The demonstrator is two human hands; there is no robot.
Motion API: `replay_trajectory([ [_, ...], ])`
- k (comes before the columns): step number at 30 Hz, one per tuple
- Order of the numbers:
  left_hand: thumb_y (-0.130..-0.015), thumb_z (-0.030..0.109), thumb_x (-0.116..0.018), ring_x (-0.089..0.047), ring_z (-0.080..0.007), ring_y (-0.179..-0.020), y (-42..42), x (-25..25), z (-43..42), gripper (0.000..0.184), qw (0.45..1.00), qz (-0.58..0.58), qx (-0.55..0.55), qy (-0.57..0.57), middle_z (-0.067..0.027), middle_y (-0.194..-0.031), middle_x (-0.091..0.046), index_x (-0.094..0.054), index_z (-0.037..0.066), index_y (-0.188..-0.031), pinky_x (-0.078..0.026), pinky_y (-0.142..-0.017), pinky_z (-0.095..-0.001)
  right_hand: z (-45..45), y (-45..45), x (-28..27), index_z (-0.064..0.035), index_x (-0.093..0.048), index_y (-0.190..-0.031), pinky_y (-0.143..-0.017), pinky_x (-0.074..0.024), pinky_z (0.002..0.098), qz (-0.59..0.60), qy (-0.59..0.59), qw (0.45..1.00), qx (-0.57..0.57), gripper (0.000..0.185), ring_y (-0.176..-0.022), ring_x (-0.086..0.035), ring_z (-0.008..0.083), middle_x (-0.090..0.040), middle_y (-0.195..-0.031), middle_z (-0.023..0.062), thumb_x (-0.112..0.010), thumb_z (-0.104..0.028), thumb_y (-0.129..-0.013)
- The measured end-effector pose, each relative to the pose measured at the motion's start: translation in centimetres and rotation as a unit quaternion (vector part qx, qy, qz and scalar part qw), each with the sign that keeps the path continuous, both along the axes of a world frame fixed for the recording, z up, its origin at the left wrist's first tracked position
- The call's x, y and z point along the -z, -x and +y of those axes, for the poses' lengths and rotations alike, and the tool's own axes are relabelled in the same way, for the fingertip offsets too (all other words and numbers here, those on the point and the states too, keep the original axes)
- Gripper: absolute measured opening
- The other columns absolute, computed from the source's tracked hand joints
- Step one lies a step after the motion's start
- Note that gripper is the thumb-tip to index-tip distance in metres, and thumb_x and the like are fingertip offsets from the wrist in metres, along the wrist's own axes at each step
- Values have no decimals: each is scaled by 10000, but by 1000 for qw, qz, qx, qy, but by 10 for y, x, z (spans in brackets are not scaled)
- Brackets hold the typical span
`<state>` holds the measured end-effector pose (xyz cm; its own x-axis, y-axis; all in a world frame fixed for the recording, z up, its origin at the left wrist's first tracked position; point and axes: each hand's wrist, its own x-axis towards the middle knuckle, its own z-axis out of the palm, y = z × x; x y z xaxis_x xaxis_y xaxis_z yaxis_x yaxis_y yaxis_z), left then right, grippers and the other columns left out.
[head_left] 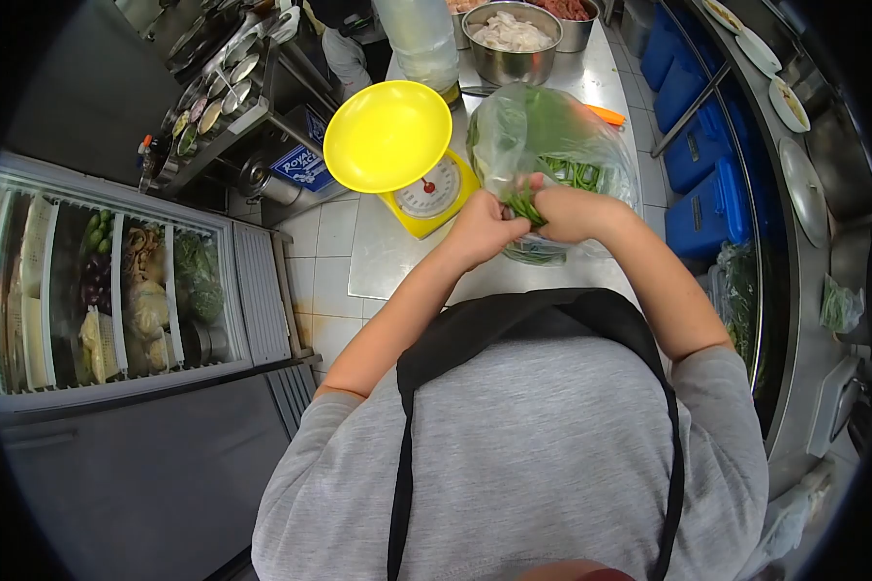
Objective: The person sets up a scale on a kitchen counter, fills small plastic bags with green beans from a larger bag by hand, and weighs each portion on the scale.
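Both hands meet over the front of a clear plastic bag [513, 131] that holds green vegetables [574, 174]. My left hand [484, 230] has its fingers closed on a small bunch of green stems [524, 207]. From the other side, my right hand [576, 213] is also closed on the same stems. Just left of the bag is a yellow scale [421, 194] with a round yellow pan [388, 136] that has nothing in it.
Metal pots [513, 66] of pale and reddish food stand at the far end of the steel table [388, 261]. Near them are a tall clear container [419, 44] and an orange handle [606, 115]. Blue bins [702, 208] are right, a glass-door fridge [116, 290] left.
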<state>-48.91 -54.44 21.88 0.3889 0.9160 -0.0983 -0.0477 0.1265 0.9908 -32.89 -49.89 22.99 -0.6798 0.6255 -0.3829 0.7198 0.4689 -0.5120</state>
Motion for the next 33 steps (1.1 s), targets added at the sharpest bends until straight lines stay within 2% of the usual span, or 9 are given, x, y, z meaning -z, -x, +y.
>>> replay_trajectory([
  [2,-698,-39,-558,-514,-67,-697,1,0,0,564,999,37,20,-21,7,-846,-573,-485,39,-1252,-427,-630,-209,7,8,16,-77,-647,-1001,-782,-476,367,-159,-11,985,-58,277,-867,-614,310,-643,-911,164,-545,-169,-760],
  [9,-704,11,-600,-420,-46,-576,20,16,7,412,973,204,5,-110,28,-757,-500,-566,33,-1114,-355,-523,-208,9,6,-3,-4,-618,-1026,-840,-454,358,-164,-34,983,-76,336,-932,-601,299,-631,-986,159,-623,-111,-708],
  [11,-680,26,-617,-443,-92,-590,26,12,5,422,966,217,-5,-140,-32,-888,-491,-571,27,-1100,-380,-534,-243,14,-16,-13,-2,-567,-1111,-879,-431,351,140,-62,985,-79,450,-996,-574,295,-597,-1069,163,-682,-108,-689],
  [13,-656,41,-634,-466,-137,-605,24,8,2,433,959,229,-13,-168,-92,-1019,-482,-575,21,-1085,-405,-544,-279,7,-19,-26,-9,-533,-1140,-890,-423,356,94,0,995,-42,502,-1027,-553,302,-560,-1133,161,-710,-136,-688],
  [19,-708,59,-673,-438,-69,-703,16,4,3,368,967,225,-10,-118,-29,-955,-410,-555,13,-1054,-391,-572,-204,-10,-10,-8,-19,-576,-986,-793,-456,309,332,43,937,99,295,-936,-584,235,-576,-1012,110,-683,-146,-743],
  [21,-718,34,-663,-435,-59,-691,11,13,2,396,983,64,-27,-169,-42,-1032,-377,-521,7,-1086,-406,-581,-200,-19,-3,-1,-30,-583,-938,-738,-456,302,338,22,933,125,199,-880,-588,200,-567,-934,77,-647,-139,-784],
  [23,-697,10,-634,-470,-98,-716,14,11,-1,437,983,104,-23,-152,-69,-1095,-404,-516,26,-1117,-421,-611,-222,-13,-6,12,-32,-575,-907,-710,-460,335,344,-18,934,98,165,-839,-594,240,-569,-913,87,-638,-115,-779],
  [25,-675,-14,-605,-505,-136,-741,18,6,-3,486,980,143,-19,-135,-95,-1158,-431,-511,45,-1148,-436,-642,-244,-6,-9,9,-25,-569,-870,-720,-459,356,298,-168,936,79,155,-856,-579,283,-564,-892,111,-637,-121,-768],
  [33,-723,3,-541,-533,-124,-721,23,16,-9,354,918,313,-17,-243,-121,-1134,-530,-583,16,-1074,-457,-672,-259,-13,-19,4,-49,-609,-912,-813,-437,393,6,-97,995,-34,193,-920,-562,305,-565,-915,120,-657,-136,-746],
])
